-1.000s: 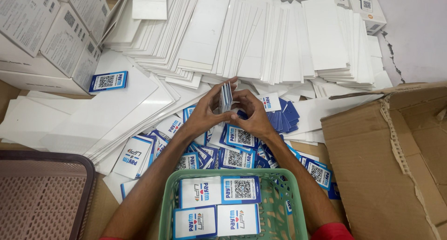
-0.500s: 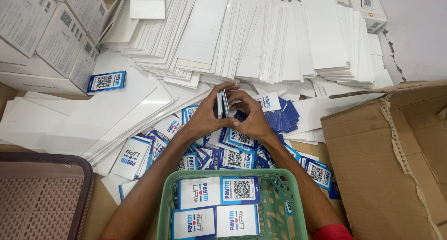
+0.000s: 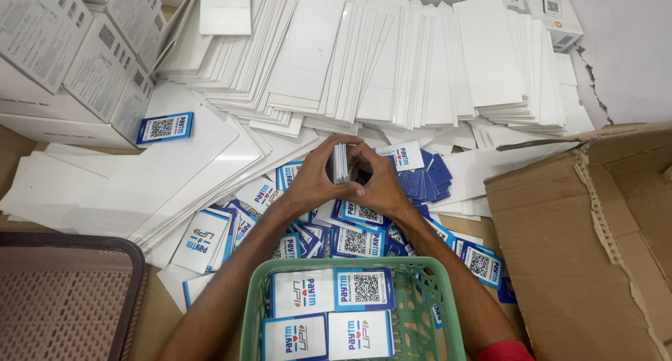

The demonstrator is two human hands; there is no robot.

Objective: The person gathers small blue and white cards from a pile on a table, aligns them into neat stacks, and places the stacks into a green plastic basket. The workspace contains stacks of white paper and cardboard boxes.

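Centrally, left hand (image 3: 313, 184), right hand (image 3: 381, 186), gripping thin rectangular card stack (image 3: 340, 163)

cards (image 3: 340, 163): glossy, smooth printed card, blue and white
sheets (image 3: 392, 60): matt white board, upper frame
basket (image 3: 427, 312): green plastic, open mesh
carton (image 3: 581, 249): rough brown cardboard, torn edge, right
crate (image 3: 63, 298): brown plastic lattice, lower left

A single head-worn camera looks steeply down at close range, hands (image 3: 348, 184) at centre, green basket (image 3: 448, 312) at 6 o'clock.
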